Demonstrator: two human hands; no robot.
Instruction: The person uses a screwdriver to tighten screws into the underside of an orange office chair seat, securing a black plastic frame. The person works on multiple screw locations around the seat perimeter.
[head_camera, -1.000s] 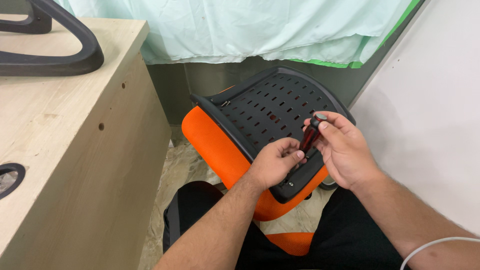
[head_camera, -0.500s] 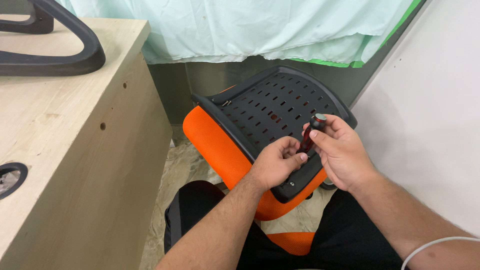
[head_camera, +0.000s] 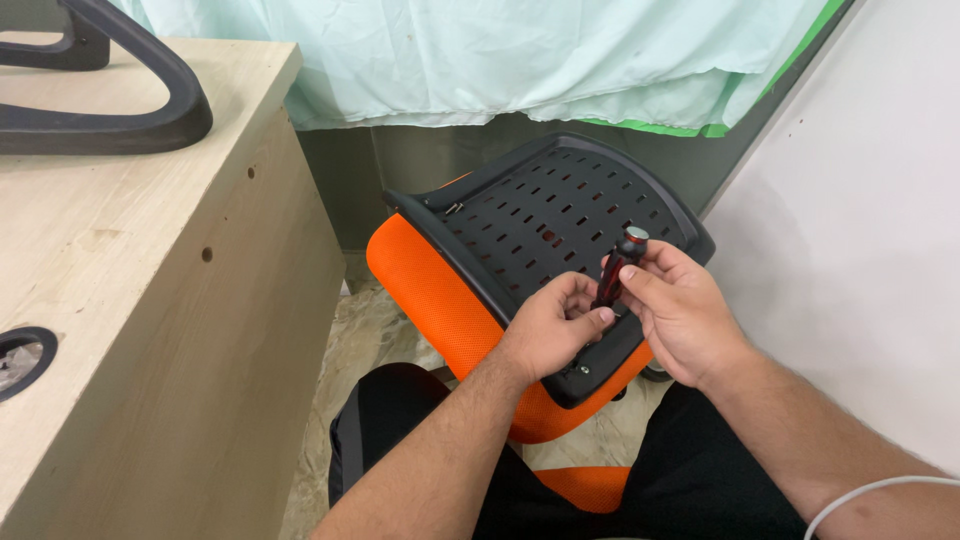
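Wooden surface at nine o'clock carries a black armrest; pale green cloth hangs at twelve, a white wall stands at three. Centre: an orange seat lies tilted with its black perforated plate uppermost. Right hand, fingers clamped on a red-and-black screwdriver, holds it upright over the plate's five-o'clock edge; left hand, fingers curled together, pinches near its tip.

chair seat: orange woven cloth, rough | seat back plate: black matt plastic with holes | desk, beside seat: pale smooth wood | screwdriver: shiny metal cap
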